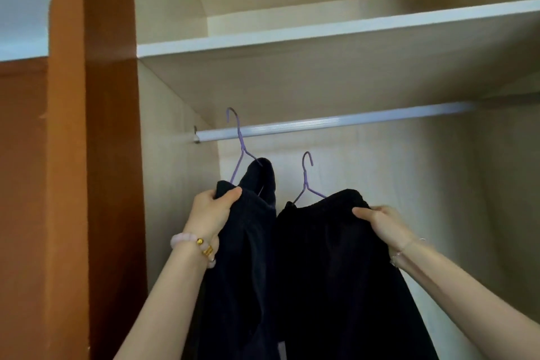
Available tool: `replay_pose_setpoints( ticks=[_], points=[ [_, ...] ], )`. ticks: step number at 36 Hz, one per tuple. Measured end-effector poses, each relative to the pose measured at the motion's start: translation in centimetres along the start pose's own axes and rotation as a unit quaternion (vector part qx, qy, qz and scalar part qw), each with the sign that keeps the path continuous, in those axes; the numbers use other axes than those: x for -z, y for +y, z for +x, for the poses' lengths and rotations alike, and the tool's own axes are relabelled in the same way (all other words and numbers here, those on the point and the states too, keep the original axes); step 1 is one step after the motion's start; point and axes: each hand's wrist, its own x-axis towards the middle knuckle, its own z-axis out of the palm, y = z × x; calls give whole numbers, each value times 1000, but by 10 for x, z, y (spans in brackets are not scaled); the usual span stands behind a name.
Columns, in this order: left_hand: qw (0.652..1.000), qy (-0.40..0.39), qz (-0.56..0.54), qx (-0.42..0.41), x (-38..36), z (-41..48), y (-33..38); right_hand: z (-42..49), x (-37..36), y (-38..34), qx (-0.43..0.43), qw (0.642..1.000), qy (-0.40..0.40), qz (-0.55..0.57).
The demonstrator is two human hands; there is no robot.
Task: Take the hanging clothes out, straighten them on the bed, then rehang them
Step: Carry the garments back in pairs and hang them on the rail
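- Currently, both hands are raised inside an open beige laminate wardrobe, each grasping one dark garment on a thin purple wire hanger.
- Left hand: fingers clenched over the top edge of the dark navy garment on the left. A pink bead bracelet with gold charms sits on this wrist.
- Left purple wire hanger: tilted, its hook lies at the level of the white metal clothes rail; whether the hook rests on the rail cannot be determined.
- Right hand: fingers closed on the top edge of the black garment on the right.
- Right purple wire hanger: its hook sits below the rail, clear of it.
- The two garments hang side by side, touching along their inner edges, below the rail and near its left end.
- A white-edged shelf spans the wardrobe above the rail.
- An orange-brown wooden side panel borders the wardrobe at left.
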Motion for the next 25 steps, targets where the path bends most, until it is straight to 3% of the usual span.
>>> replay_pose_setpoints(
  ticks=[8,15,19,25],
  points=[
    [993,-68,95,27,7,11,-13,29,-22,3,-36,999,-6,-2],
    [986,-56,118,104,7,56,-32,64,-42,5,-56,998,7,-10],
    [966,-50,189,168,8,98,-33,86,-51,-11,-34,999,-1,-9],
    [971,-41,210,109,2,135,-11,113,-56,-49,12,1000,-13,-23]
  ],
)
